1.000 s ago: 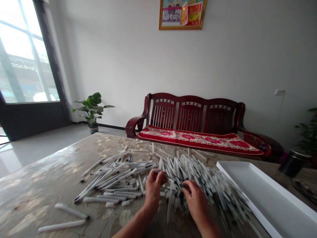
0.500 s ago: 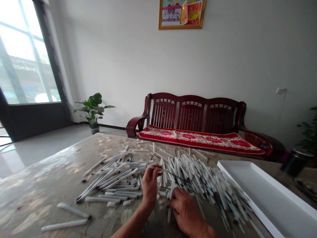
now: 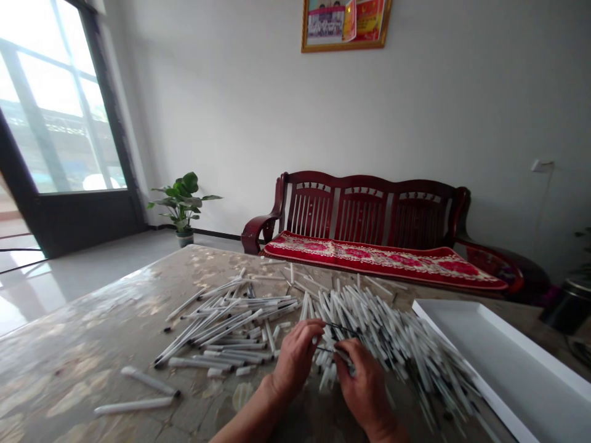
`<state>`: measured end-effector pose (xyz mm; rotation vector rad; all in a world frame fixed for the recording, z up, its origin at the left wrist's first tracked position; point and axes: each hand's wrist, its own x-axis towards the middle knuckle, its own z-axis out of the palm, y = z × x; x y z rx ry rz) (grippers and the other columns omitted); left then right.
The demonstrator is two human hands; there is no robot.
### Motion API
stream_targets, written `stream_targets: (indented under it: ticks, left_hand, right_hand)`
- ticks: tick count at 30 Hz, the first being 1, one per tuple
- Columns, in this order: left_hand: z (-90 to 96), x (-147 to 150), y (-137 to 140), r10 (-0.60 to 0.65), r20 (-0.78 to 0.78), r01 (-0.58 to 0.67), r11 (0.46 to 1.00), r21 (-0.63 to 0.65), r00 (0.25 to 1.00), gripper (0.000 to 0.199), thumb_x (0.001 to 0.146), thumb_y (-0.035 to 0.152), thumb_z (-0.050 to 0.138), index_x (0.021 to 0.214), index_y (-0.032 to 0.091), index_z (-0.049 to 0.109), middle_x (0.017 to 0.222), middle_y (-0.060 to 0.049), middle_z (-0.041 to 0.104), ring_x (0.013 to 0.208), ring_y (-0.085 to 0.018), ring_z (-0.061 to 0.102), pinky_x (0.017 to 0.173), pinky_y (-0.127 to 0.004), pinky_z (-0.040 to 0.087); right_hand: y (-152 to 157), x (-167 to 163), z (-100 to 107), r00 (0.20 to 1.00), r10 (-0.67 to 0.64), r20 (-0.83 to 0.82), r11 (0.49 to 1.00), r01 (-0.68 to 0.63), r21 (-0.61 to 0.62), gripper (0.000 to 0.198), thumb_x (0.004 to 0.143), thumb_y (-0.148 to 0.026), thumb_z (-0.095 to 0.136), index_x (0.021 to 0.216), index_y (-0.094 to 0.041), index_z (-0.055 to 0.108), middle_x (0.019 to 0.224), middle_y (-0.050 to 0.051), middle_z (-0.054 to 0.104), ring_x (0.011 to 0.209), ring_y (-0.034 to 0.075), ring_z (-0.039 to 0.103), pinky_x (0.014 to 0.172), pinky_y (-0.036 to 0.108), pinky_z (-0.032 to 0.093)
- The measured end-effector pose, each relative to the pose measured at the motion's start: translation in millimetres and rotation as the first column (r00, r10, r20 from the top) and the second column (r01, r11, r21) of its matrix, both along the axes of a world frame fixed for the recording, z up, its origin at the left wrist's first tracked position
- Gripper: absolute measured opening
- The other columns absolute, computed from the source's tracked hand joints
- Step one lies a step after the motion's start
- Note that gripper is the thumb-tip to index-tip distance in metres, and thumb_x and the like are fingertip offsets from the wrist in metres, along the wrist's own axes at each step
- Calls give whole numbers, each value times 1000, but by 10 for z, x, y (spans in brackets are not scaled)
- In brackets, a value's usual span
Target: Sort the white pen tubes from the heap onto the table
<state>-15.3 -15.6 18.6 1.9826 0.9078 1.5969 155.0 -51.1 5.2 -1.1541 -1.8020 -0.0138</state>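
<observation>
Two pale sticks (image 3: 133,406) lie apart at the lower left of my frame, and right of them I see a loose spread of dark-tipped sticks (image 3: 231,328). At lower centre, my left hand (image 3: 296,354) closes narrowly on a mostly hidden stick (image 3: 315,339), and just beside it my right hand (image 3: 364,384) pinches a pale piece (image 3: 351,364) I can't make out. A dense heap (image 3: 378,326) reaches toward the white tray (image 3: 503,351), lower right.
</observation>
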Motion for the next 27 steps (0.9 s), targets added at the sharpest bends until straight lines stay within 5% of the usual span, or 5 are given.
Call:
stream_targets:
  ticks: [4,11,19,23,27]
  left_hand:
    - [44,-19,-43,-29,-169,56,986,155,985,27,90,13,47,102,25,68,104,-9,73,103,-21,66,93,-33,49]
    - [87,-66,-2,79,-487,17,982,190,870,27,95,28,47,112,27,68,100,-9,74,107,-23,64,94,-35,46]
    - [28,53,102,124,-552,49,957,288,824,27,92,28,56,118,27,64,83,-3,69,85,-21,62,86,-34,45]
    - [9,-34,137,233,-568,-129,967,218,789,25,94,21,51,114,27,64,91,-4,68,85,-20,62,78,-29,44]
    - [106,-113,192,326,-622,-391,920,36,712,28,95,21,45,115,28,63,98,-5,67,82,-19,64,69,-26,42]
  right_hand:
    - [8,-29,-53,997,10,-80,998,-15,-63,17,94,-32,50,96,-23,64,87,6,69,83,19,67,76,29,53]
    - [5,-80,-41,950,-3,-313,985,-52,-168,21,89,-38,56,97,-21,66,89,6,72,80,18,69,71,25,56]
    - [42,-91,-67,872,-27,-489,965,-106,-242,25,83,-42,63,94,-19,67,84,5,72,72,18,67,67,25,55]
    - [95,-10,-22,768,-66,-637,965,-114,-237,39,81,-41,64,111,-17,61,88,6,72,76,19,67,72,28,54]
    - [209,249,60,678,-155,-718,967,-44,-251,42,75,-44,65,107,-17,62,89,7,72,76,21,68,67,31,55]
